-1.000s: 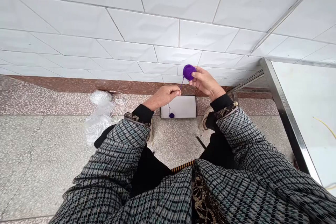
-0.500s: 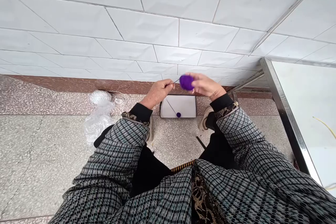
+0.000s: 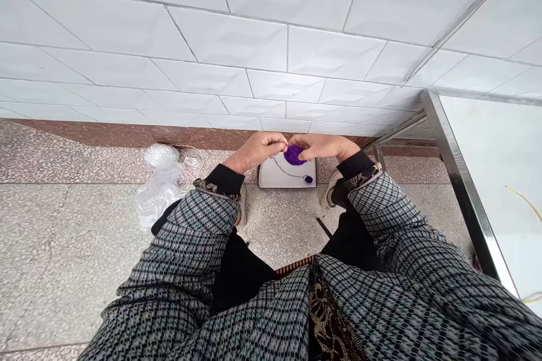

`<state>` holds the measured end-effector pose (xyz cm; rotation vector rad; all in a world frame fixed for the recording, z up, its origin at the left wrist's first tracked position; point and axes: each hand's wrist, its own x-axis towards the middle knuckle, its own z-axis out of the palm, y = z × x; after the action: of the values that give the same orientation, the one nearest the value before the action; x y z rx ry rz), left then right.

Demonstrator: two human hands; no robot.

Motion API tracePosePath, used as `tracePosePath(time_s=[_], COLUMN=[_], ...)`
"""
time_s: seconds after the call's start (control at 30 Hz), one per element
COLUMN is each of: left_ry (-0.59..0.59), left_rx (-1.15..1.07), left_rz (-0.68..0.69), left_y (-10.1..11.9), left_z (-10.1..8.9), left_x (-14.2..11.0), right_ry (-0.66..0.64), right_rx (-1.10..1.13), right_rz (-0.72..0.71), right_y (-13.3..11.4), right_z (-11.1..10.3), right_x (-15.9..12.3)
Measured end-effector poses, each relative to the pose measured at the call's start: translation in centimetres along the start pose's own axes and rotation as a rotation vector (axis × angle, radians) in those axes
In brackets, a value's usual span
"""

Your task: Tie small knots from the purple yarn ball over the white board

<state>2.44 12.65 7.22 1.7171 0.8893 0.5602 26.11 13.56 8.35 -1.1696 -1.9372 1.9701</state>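
Our right hand [image 3: 325,146] grips the big ball [image 3: 293,156]; our left hand [image 3: 259,150] pinches yarn [image 3: 292,174]. The small ball [image 3: 308,179] lies near right in the tray [image 3: 271,180].

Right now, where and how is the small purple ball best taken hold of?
I would pinch the small purple ball by opposite sides, from above and slightly from the right. It is roundish, with no handle, and shows at the near right corner of the white tray, whose top is open. Its strand leads off to the left, so this should keep fingers clear of it.
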Motion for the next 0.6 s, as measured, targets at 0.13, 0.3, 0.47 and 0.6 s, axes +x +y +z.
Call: tracePosePath(time_s=[0.13,0.3,0.47,0.6], left_ry=[0.113,-0.144,-0.251,-0.034], left_rx=[0.033,0.064,0.066,0.034], left_rz=[-0.078,0.005,0.07,0.034], left_y=[-0.8,0.2,0.8,0.2], left_z=[-0.1,0.7,0.6,-0.5], left_x=[0.4,0.3,-0.1,-0.2], right_ry=[-0.006,0.487,0.606,0.25], right_rx=[0.429,0.709,0.399,0.068], right_rz=[-0.312,-0.441,-0.024,0.013], right_y=[0.3,0.4,0.5,0.7], right_z=[-0.8,-1.1,-0.3,0.3], right_x=[-0.5,0.6,1.7,1.2])
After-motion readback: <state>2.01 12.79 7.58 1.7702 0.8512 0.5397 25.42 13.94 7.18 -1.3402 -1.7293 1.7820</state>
